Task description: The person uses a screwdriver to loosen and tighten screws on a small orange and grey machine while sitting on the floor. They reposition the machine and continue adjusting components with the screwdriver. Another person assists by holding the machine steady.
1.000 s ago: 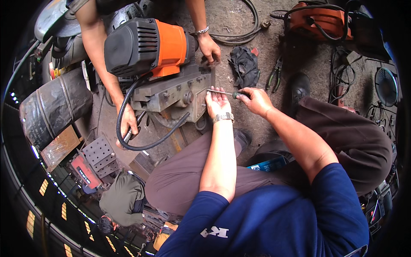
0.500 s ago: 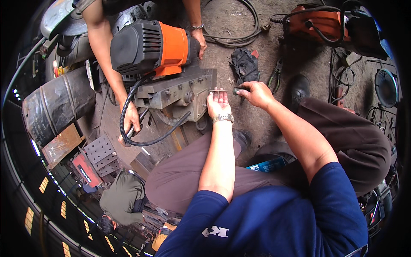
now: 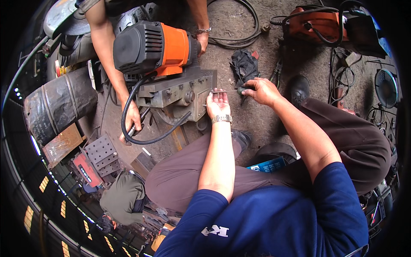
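My right hand (image 3: 262,91) is closed around the dark handle of a screwdriver (image 3: 227,91). Its thin shaft runs left toward the side plate (image 3: 201,103) of a drilling machine (image 3: 175,45) with an orange and black motor and a grey metal base. Palm up beneath the shaft, my left hand (image 3: 218,105) has its fingers stretched out beside the plate. Whether the fingertips touch the shaft or the screwdriver tip sits in a screw, I cannot tell. Opposite me, a co-worker's hand (image 3: 203,41) is at the motor, and their other hand (image 3: 133,122) grips a metal bar.
A black corrugated cable (image 3: 128,111) loops from the motor to the base. Black gloves or cloth (image 3: 245,66) and pliers (image 3: 278,73) lie on the floor. An orange machine (image 3: 314,25) stands at the far right, a rusty drum (image 3: 60,103) at left, a blue box (image 3: 267,165) between my legs.
My right hand and the screwdriver have shifted slightly right, with the shaft now showing longer. The drilling machine appears marginally further right. My left hand stays palm up, almost in place.
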`<state>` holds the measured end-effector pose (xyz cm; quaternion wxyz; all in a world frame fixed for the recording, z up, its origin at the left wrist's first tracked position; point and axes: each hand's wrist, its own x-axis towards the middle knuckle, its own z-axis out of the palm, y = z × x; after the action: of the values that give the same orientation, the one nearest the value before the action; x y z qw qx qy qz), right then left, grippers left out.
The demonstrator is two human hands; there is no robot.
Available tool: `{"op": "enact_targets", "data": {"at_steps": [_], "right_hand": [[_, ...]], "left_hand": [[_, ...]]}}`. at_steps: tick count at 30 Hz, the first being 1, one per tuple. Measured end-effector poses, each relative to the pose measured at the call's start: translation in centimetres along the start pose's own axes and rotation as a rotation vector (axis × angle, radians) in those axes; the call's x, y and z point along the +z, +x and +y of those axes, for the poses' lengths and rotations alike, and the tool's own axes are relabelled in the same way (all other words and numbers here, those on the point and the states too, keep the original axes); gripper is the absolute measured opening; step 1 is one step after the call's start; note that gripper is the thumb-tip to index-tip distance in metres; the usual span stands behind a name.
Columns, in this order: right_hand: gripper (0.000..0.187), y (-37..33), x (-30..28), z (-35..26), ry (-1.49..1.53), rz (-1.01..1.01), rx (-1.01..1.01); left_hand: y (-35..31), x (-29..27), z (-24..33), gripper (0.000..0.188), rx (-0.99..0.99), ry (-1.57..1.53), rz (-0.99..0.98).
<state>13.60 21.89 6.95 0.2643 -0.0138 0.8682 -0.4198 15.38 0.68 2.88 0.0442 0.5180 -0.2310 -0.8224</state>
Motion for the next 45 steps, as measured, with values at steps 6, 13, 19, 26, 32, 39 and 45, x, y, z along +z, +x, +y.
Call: {"op": "enact_targets", "data": {"at_steps": [6, 13, 19, 26, 32, 39, 45], "right_hand": [[0.039, 0.4, -0.2, -0.3, 0.343, -0.229, 0.334], [0.037, -1.9, 2.4, -0.3, 0.04, 0.055, 0.026], [0.038, -3.2, 5.2, -1.0, 0.286, 0.092, 0.199], [0.033, -2.6, 4.8, -0.5, 0.151, 0.15, 0.071], [0.033, -3.0, 4.1, -1.6, 0.01, 0.208, -0.008], [0.036, -0.2, 4.1, 0.8, 0.534, -0.06, 0.315], [0.029, -0.4, 0.7, -1.0, 0.9, -0.236, 0.663]], "left_hand": [[0.1, -0.3, 0.0, 0.017, -0.018, -0.001, -0.021], [0.0, 0.5, 0.1, 0.015, -0.062, -0.026, 0.059], [0.5, 0.5, -0.1, 0.016, -0.058, -0.062, 0.047], [0.6, 0.4, -0.2, 0.017, -0.049, -0.042, 0.099], [0.8, 0.4, -0.3, 0.017, -0.044, -0.09, 0.067], [0.3, -0.3, -0.6, 0.02, -0.057, -0.011, -0.094], [0.4, 0.3, -0.4, 0.016, -0.014, 0.076, -0.014]]}}
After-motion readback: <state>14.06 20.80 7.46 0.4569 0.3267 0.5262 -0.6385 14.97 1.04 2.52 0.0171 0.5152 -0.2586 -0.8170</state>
